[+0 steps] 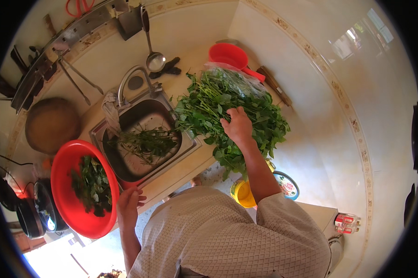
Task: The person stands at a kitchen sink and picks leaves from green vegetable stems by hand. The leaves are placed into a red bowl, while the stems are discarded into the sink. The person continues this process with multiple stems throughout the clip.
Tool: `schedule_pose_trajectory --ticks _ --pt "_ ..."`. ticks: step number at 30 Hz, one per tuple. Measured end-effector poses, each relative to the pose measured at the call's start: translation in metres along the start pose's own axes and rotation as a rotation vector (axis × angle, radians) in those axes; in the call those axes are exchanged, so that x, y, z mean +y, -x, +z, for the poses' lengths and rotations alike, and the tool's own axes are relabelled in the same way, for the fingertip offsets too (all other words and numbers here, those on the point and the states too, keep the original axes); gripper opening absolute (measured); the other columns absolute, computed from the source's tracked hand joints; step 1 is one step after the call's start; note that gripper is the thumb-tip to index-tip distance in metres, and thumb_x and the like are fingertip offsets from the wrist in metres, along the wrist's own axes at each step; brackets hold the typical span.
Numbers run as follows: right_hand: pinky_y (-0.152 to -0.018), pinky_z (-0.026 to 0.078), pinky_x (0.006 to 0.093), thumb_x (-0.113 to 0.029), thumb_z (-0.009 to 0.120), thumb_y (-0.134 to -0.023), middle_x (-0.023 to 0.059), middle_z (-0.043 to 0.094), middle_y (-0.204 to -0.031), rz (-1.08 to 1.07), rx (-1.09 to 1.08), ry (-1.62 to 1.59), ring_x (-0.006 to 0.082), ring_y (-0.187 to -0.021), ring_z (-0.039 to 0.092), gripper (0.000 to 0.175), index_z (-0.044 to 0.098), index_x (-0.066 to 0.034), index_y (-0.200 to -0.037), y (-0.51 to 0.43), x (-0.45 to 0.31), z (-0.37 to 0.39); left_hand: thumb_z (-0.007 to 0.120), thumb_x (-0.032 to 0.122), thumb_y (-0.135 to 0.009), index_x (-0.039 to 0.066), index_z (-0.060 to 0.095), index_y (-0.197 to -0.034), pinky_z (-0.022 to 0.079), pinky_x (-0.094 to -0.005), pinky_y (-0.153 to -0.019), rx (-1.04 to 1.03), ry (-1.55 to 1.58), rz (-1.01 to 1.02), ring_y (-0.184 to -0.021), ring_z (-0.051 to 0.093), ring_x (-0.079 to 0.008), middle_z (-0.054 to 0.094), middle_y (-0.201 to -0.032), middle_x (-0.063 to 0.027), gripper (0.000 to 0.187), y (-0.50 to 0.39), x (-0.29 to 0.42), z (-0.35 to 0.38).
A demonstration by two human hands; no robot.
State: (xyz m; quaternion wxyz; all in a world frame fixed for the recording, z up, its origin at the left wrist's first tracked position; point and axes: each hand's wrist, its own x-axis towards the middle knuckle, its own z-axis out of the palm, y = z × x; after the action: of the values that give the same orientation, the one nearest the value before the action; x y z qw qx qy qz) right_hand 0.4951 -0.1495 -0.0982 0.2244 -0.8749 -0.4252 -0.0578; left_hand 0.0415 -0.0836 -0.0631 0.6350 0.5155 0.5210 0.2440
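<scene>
A large heap of leafy green stems (209, 104) lies on the counter to the right of the sink, partly under a clear plastic bag (243, 81). Over the heap is my right hand (237, 125), its fingers apart and touching the greens; whether they grip a stem is hard to see. My left hand (129, 203) is beside the rim of a red plastic basin (64, 205), fingers half curled with nothing visible in them. Some leafy greens (92, 186) lie inside the basin. More stems and leaves (148, 142) rest in the stainless steel sink (139, 170).
A curved faucet (134, 71) with a cloth (110, 111) beside it stands behind the sink. Behind the heap sits a red plastic dipper (228, 55). A round wooden board (52, 125) leans on the wall; a ladle (155, 60) hangs there. A yellow bucket (244, 193) stands below the counter.
</scene>
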Motion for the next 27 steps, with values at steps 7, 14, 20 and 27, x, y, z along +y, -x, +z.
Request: schedule_pose_trajectory --ticks 7,14,20,27 --pt "-0.072 0.054 0.0472 -0.027 0.079 -0.08 0.0107 0.063 -0.095 -0.005 -0.214 0.066 0.0347 -0.084 0.066 0.021 0.072 -0.0088 -0.089 -0.007 0.029 0.027 0.057 0.012 -0.101 -0.001 0.063 -0.12 0.054 -0.0276 -0.072 -0.16 0.025 0.045 -0.088 0.07 -0.0166 0.07 -0.105 -0.0093 0.024 -0.03 0.024 0.041" --pt "-0.068 0.05 0.0317 -0.023 0.075 -0.084 0.0016 0.066 -0.076 0.18 -0.277 -0.574 0.0139 -0.07 0.06 0.02 0.073 -0.004 -0.091 -0.085 0.012 -0.073 0.06 0.014 -0.101 -0.002 0.063 -0.12 0.054 -0.0277 -0.073 -0.214 -0.008 0.06 -0.088 0.07 -0.0162 0.071 -0.106 -0.0087 0.025 -0.038 0.029 0.058" --pt "-0.061 0.044 0.0253 -0.019 0.074 -0.087 -0.0018 0.063 -0.077 0.047 -0.372 -0.983 0.0069 -0.068 0.055 0.018 0.071 -0.0026 -0.091 -0.159 -0.03 -0.134 0.061 0.016 -0.101 -0.001 0.064 -0.121 0.055 -0.0278 -0.075 -0.215 -0.022 0.168 -0.09 0.069 -0.0144 0.07 -0.106 -0.0073 0.027 -0.058 0.072 0.077" --pt "-0.064 0.045 0.0234 -0.022 0.073 -0.091 -0.0013 0.066 -0.08 -0.252 -0.752 -1.06 0.0069 -0.07 0.058 0.018 0.072 -0.0043 -0.096 -0.193 -0.115 -0.133 0.06 0.028 -0.102 -0.001 0.057 -0.136 0.053 -0.0317 -0.091 -0.21 -0.097 0.496 -0.112 0.064 -0.017 0.064 -0.128 -0.01 0.045 -0.111 0.192 0.125"
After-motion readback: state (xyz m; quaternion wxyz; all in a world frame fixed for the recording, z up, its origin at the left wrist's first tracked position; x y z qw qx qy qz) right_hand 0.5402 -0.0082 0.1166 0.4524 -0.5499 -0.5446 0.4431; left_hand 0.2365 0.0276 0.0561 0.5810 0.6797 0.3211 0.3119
